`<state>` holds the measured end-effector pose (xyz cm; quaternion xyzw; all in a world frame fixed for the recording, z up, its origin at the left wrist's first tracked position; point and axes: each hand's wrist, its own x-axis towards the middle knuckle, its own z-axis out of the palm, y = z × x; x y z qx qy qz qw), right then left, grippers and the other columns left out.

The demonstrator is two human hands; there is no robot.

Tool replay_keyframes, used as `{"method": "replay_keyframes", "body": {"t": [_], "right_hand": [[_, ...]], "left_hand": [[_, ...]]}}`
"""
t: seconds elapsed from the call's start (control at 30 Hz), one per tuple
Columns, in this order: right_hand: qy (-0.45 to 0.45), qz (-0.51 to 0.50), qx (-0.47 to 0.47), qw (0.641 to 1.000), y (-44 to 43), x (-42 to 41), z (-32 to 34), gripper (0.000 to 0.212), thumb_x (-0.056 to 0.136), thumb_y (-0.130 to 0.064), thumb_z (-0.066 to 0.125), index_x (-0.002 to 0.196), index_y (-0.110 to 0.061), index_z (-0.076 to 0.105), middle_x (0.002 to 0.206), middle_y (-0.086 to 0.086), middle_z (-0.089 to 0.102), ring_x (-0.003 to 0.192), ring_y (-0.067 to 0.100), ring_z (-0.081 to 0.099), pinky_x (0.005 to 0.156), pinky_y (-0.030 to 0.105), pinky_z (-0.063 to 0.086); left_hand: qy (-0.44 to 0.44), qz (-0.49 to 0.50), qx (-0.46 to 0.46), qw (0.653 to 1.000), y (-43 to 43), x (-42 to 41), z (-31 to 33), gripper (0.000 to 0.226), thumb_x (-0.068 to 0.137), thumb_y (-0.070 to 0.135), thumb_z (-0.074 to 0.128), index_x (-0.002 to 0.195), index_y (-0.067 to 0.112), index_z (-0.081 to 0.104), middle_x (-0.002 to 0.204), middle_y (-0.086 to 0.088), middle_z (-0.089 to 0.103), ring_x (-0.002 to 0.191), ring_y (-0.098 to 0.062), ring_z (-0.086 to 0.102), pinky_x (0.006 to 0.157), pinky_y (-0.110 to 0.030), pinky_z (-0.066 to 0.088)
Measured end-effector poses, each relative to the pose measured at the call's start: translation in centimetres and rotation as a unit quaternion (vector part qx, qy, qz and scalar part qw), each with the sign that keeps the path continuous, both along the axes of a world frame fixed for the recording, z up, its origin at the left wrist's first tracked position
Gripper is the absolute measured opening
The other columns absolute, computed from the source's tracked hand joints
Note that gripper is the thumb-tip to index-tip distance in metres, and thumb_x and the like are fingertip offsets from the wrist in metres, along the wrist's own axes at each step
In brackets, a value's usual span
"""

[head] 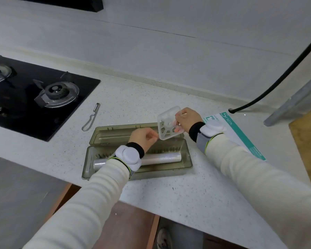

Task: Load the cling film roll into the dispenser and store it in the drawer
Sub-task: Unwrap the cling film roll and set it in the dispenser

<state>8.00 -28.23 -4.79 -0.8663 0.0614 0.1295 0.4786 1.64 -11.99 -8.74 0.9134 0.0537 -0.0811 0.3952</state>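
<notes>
A smoky translucent cling film dispenser (185,164) lies open on the speckled counter, its lid (115,132) folded back behind it. The cling film roll (162,158) lies lengthwise inside the tray, partly hidden by my left wrist. My right hand (186,119) pinches a clear square plastic end cap (167,126) above the tray's right end. My left hand (144,138) hovers over the tray with curled fingers, its fingertips touching the cap's lower left edge.
A black gas hob (34,94) fills the counter's left side. A metal peeler (91,117) lies just left of the lid. A white and teal glove box (241,133) lies to the right. A black hose (276,83) hangs at far right. A wooden drawer front (133,229) shows below the counter edge.
</notes>
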Motion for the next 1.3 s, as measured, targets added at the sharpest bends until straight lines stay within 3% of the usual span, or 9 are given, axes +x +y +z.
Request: {"method": "replay_keyframes", "body": {"t": [0.07, 0.13, 0.27, 0.43, 0.67, 0.83, 1.07, 1.2, 1.3], "right_hand": [[-0.009, 0.001, -0.015, 1.0, -0.7, -0.7, 0.0, 0.008, 0.092, -0.014, 0.045, 0.094, -0.012, 0.052, 0.094, 0.014, 0.071, 0.074, 0.031, 0.069, 0.083, 0.043, 0.055], [-0.015, 0.001, -0.031, 0.999, -1.4, -1.1, 0.1, 0.007, 0.092, -0.015, 0.045, 0.093, -0.013, 0.052, 0.098, 0.014, 0.072, 0.084, 0.034, 0.069, 0.087, 0.046, 0.054], [-0.019, -0.001, -0.033, 0.999, -2.9, -1.7, -0.1, 0.014, 0.093, -0.017, 0.043, 0.081, -0.022, 0.049, 0.093, 0.008, 0.071, 0.061, 0.021, 0.068, 0.079, 0.041, 0.056], [-0.018, -0.007, -0.025, 0.999, -4.2, -2.0, -0.6, 0.017, 0.092, -0.014, 0.045, 0.077, -0.023, 0.046, 0.09, 0.007, 0.069, 0.058, 0.022, 0.065, 0.07, 0.036, 0.053], [-0.005, 0.002, -0.017, 1.0, -5.5, -2.1, -1.0, 0.015, 0.09, -0.014, 0.048, 0.077, -0.023, 0.047, 0.091, 0.006, 0.066, 0.057, 0.023, 0.064, 0.077, 0.041, 0.054], [-0.009, 0.014, -0.024, 1.0, -5.9, -2.0, -1.2, 0.004, 0.092, -0.016, 0.049, 0.088, -0.018, 0.05, 0.087, 0.004, 0.066, 0.058, 0.022, 0.065, 0.076, 0.037, 0.053], [-0.017, 0.026, -0.041, 0.999, -5.9, -2.1, -1.0, 0.005, 0.091, -0.016, 0.047, 0.087, -0.019, 0.049, 0.085, 0.003, 0.066, 0.054, 0.019, 0.063, 0.073, 0.038, 0.054], [-0.035, 0.024, -0.059, 0.997, -5.9, -2.2, -0.8, 0.003, 0.091, -0.016, 0.047, 0.088, -0.018, 0.048, 0.088, 0.004, 0.066, 0.047, 0.012, 0.06, 0.058, 0.026, 0.047], [-0.044, 0.02, -0.071, 0.996, -5.7, -2.3, -0.5, 0.002, 0.091, -0.017, 0.047, 0.092, -0.017, 0.048, 0.093, 0.009, 0.065, 0.048, 0.014, 0.058, 0.054, 0.024, 0.046]], "left_hand": [[0.036, -0.043, 0.026, 0.998, -0.8, -0.6, -0.4, 0.016, 0.089, 0.017, 0.06, 0.102, 0.017, 0.07, 0.106, 0.0, 0.07, 0.096, -0.013, 0.063, 0.085, -0.02, 0.045], [0.074, -0.077, 0.057, 0.993, -1.6, -0.9, -0.9, 0.021, 0.088, 0.018, 0.059, 0.106, 0.016, 0.069, 0.11, 0.0, 0.07, 0.103, -0.014, 0.063, 0.088, -0.018, 0.043], [0.111, -0.121, 0.115, 0.98, -3.2, -0.8, -1.9, 0.031, 0.089, 0.019, 0.057, 0.119, 0.016, 0.063, 0.124, -0.001, 0.063, 0.115, -0.018, 0.058, 0.102, -0.026, 0.044], [0.13, -0.168, 0.209, 0.954, -4.5, -0.2, -3.2, 0.041, 0.089, 0.021, 0.057, 0.13, 0.017, 0.052, 0.131, -0.005, 0.055, 0.12, -0.024, 0.052, 0.102, -0.033, 0.044], [0.147, -0.174, 0.267, 0.937, -5.6, 0.5, -4.1, 0.04, 0.085, 0.021, 0.062, 0.125, 0.018, 0.054, 0.121, -0.006, 0.059, 0.109, -0.024, 0.057, 0.086, -0.033, 0.049], [0.142, -0.167, 0.307, 0.926, -6.2, 0.4, -4.1, 0.036, 0.084, 0.02, 0.063, 0.118, 0.017, 0.056, 0.112, -0.005, 0.062, 0.101, -0.024, 0.06, 0.079, -0.033, 0.049], [0.108, -0.16, 0.316, 0.929, -6.1, 0.1, -3.8, 0.031, 0.086, 0.017, 0.059, 0.117, 0.017, 0.056, 0.111, -0.005, 0.062, 0.099, -0.024, 0.061, 0.077, -0.033, 0.049], [0.081, -0.155, 0.3, 0.938, -5.6, -0.2, -3.2, 0.034, 0.087, 0.02, 0.06, 0.12, 0.019, 0.055, 0.114, -0.005, 0.062, 0.102, -0.023, 0.06, 0.082, -0.035, 0.051], [0.061, -0.152, 0.287, 0.944, -5.4, -0.3, -2.5, 0.038, 0.086, 0.022, 0.061, 0.123, 0.02, 0.053, 0.117, -0.004, 0.061, 0.105, -0.023, 0.059, 0.086, -0.036, 0.051]]}}
